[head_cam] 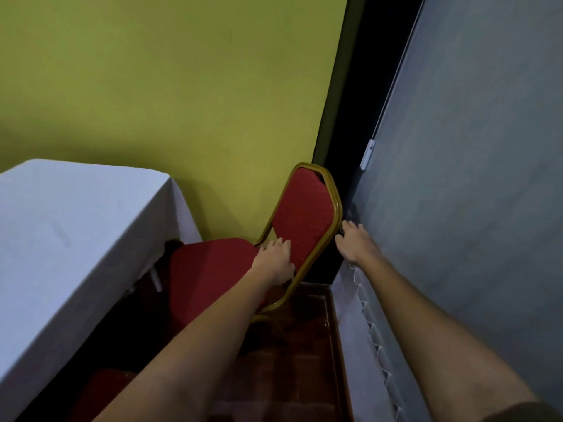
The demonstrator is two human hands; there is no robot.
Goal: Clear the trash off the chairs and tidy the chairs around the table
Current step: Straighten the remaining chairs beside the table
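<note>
A red padded chair point(304, 214) with a gold metal frame stands in the corner, its seat facing the table point(61, 239) covered in a white cloth. My left hand point(274, 260) rests on the lower backrest, fingers wrapped over the gold frame where the seat meets the back. Fingers spread, my right hand point(355, 243) reaches to the right edge of the backrest frame, touching or almost touching it. No trash shows on the seat.
A yellow-green wall point(182, 102) is behind the chair. A grey blind or curtain point(472, 178) with a lace-edged white cloth hangs close on the right. Dark wooden floor point(304, 345) lies below. A second red seat point(103, 388) pokes out under the table's near edge.
</note>
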